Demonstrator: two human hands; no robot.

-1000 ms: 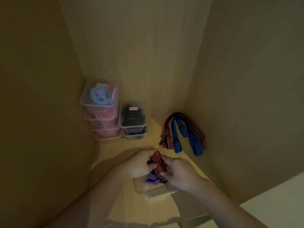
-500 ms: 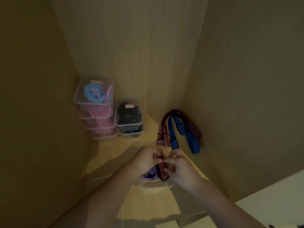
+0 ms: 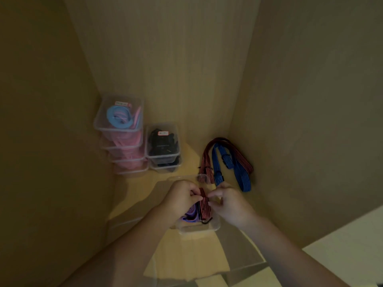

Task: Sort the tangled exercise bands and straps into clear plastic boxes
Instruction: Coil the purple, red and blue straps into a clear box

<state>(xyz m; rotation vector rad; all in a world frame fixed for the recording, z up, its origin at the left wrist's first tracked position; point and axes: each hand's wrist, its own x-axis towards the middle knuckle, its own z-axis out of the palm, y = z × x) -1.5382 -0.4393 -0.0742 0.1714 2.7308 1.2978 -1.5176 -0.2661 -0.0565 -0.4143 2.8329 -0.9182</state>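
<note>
Pinching a red striped strap (image 3: 204, 204) between curled fingertips, the left hand (image 3: 182, 198) and right hand (image 3: 230, 201) hold it over an open clear box (image 3: 199, 228) on the near part of a pale wooden shelf (image 3: 136, 195); a purple band (image 3: 190, 213) lies inside. Dim wood-grain walls (image 3: 176, 59) close the left, far and right sides. Far left: stacked boxes of pink and blue bands (image 3: 122, 137), touching boxes of black straps (image 3: 162, 146); far right corner: loose red and blue straps (image 3: 240, 175).

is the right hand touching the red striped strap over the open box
Touching. The head view shows the right hand pinching the red striped strap with its fingertips, no gap between them.
</note>
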